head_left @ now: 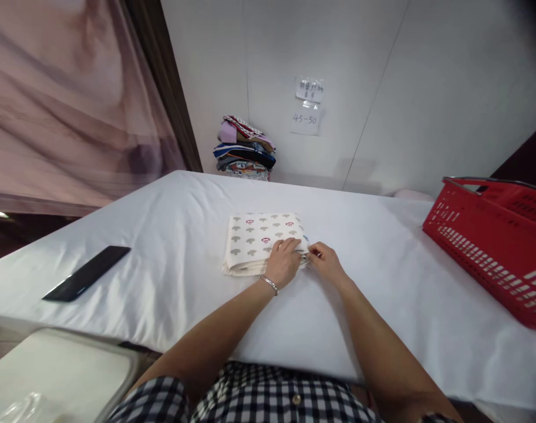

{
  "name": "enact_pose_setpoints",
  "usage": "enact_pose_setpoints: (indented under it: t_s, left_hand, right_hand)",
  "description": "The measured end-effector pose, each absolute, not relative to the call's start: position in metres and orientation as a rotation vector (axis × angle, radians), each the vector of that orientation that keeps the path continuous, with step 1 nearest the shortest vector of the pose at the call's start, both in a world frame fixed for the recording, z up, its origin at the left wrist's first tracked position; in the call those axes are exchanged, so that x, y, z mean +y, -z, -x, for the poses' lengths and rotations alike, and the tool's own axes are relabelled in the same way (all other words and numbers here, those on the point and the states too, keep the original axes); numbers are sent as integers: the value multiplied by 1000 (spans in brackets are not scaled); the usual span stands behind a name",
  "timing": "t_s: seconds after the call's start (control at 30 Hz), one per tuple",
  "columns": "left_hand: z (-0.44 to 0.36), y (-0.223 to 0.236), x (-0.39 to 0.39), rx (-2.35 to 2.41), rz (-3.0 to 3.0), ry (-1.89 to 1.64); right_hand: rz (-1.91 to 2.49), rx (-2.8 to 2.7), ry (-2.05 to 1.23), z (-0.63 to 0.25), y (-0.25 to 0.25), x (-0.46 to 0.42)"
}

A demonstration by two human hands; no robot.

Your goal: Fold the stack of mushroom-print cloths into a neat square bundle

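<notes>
A folded white cloth [250, 238] printed with grey mushroom shapes and a few red and blue motifs lies on the table, its layers stacked at the front edge. My left hand [284, 263], with a silver bracelet at the wrist, rests on the cloth's front right part. Its fingers stretch over the top, while the thumb is mostly hidden. At the right edge, my right hand [328, 264] pinches the cloth's layers between thumb and fingers. The fingertips of the two hands are close together at that corner.
White fabric covers the table [162, 235]. A black flat object [87, 274] lies on the left, and a red plastic basket [488, 252] stands on the right. Beyond the far edge is a pile of folded fabrics [245, 150] against the wall. A white stool-like surface [60, 370] is at lower left.
</notes>
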State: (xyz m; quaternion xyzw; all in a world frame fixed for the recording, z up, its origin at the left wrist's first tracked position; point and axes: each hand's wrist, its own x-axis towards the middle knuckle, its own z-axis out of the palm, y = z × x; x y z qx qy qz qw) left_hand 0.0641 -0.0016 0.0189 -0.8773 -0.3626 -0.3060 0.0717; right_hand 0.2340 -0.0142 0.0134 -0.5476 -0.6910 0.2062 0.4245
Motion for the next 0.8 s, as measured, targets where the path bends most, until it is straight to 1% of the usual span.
enact_pose_setpoints:
  t_s: [0.3, 0.57, 0.8]
  left_hand:
    - [-64, -25, 0, -1044, 2652, 1056]
    - [-65, -25, 1, -1053, 2713, 1012]
    - [-34, -18, -3, -1210, 2641, 886]
  right_hand:
    - [1406, -1831, -487, -231, -24, -19]
    - [1456, -1834, -406, -230, -22, -19]
    - [1466, -1785, -372, -228, -19, -19]
